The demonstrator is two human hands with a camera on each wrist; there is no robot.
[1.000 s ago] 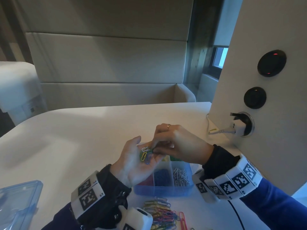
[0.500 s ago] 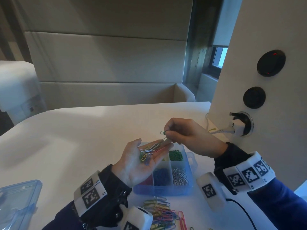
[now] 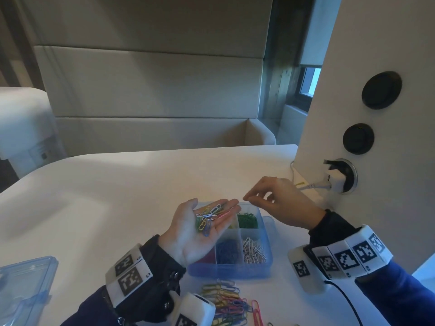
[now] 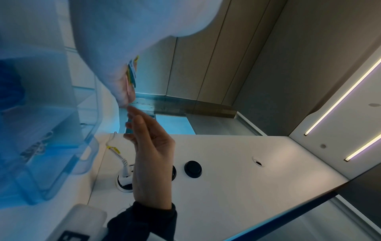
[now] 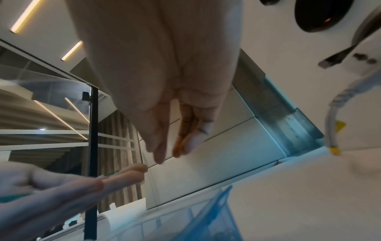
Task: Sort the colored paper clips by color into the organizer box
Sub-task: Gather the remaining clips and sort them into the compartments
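Paper clips (image 3: pixel 210 216) are lying in a mixed heap on the upturned, flat-open left hand (image 3: pixel 197 229) above the organizer box (image 3: pixel 267 267); the right hand (image 3: pixel 277 203), pinching a clip half a second ago, is now hovering beside it, fingers (image 3: pixel 247 198) loosely curled and seemingly holding nothing, more clips (image 3: pixel 226 302) lying on the surface (image 3: pixel 106 196)

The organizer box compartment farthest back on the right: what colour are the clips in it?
Green paper clips fill that compartment of the organizer box; the head view shows it best.
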